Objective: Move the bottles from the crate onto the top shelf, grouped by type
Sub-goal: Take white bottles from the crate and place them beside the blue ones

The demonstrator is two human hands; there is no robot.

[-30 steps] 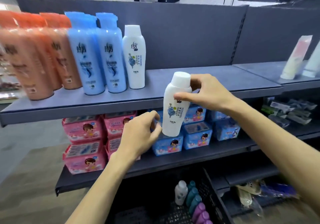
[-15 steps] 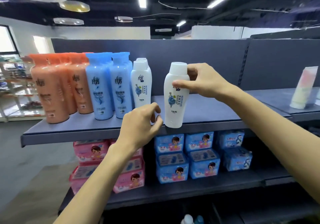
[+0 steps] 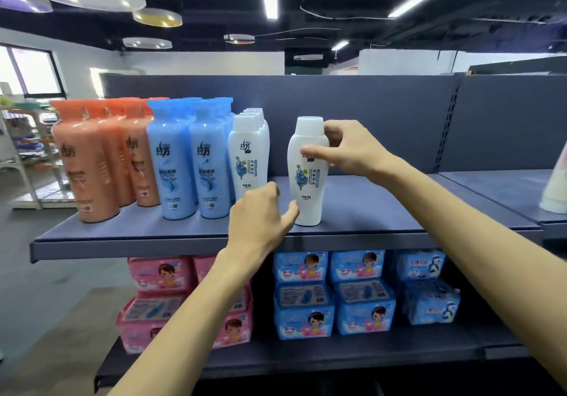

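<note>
From the head camera, the right hand [image 3: 352, 150] pinches the white bottle [image 3: 306, 181] at its shoulder, thumb in front and fingers behind. It stands upright on the top shelf [image 3: 383, 208], probably bound for the white row [image 3: 248, 156] at its nine o'clock. The left hand [image 3: 260, 220], fingers loosely curled, has its thumb by the base at seven o'clock, likely steadying. Blue bottles [image 3: 184, 162] and orange bottles [image 3: 92, 162] stand grouped beyond; no crate shows.

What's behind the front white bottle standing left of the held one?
More white caps lined up behind the front white bottle; their bodies are hidden by it, so exact count unclear.
</note>
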